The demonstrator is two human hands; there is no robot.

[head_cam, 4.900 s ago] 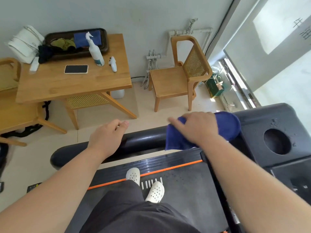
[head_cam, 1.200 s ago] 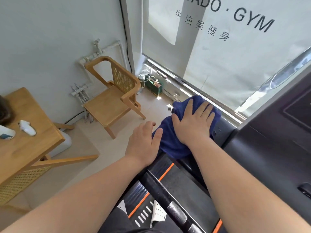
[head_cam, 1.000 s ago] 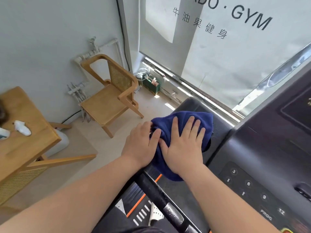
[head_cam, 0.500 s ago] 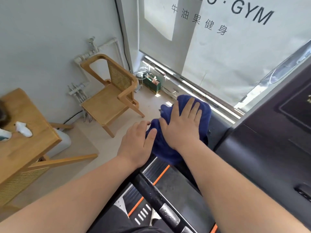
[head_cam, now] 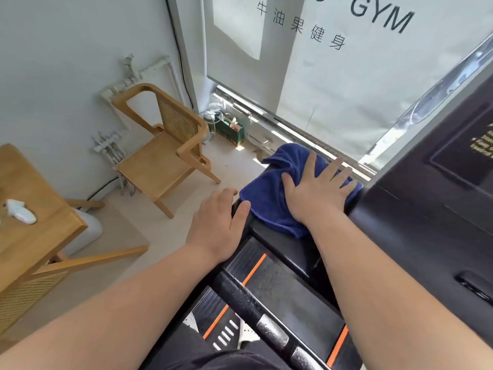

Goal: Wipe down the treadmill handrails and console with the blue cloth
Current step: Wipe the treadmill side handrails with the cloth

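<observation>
Spread flat, palm down, the right hand [head_cam: 317, 193] pressed the blue cloth [head_cam: 266, 201] onto the black ledge [head_cam: 285, 249] at the left end of the treadmill console [head_cam: 426, 231]; no finger was curled round the fabric.

Nearest the person, a black crossbar [head_cam: 248, 303] with metal patches ran over the belt [head_cam: 288, 292], which carried orange stripes. White shoes [head_cam: 246, 336] showed below the bar.

Farther out, the left hand [head_cam: 213, 228] lay on the ledge's outer corner, thumb straight and just beside the cloth. Its fingers dipped over the edge, so whether they gripped could not be told.

The cloth lay bunched, partly under the right palm, with its far corner hanging past the ledge.

Beyond, to the left, stood a wooden table [head_cam: 34, 241] bearing a small white object [head_cam: 20, 212], then a wooden chair [head_cam: 165, 158] against the wall. A green box [head_cam: 230, 129] sat on the floor under the window [head_cam: 360, 84] lettered "GYM".
</observation>
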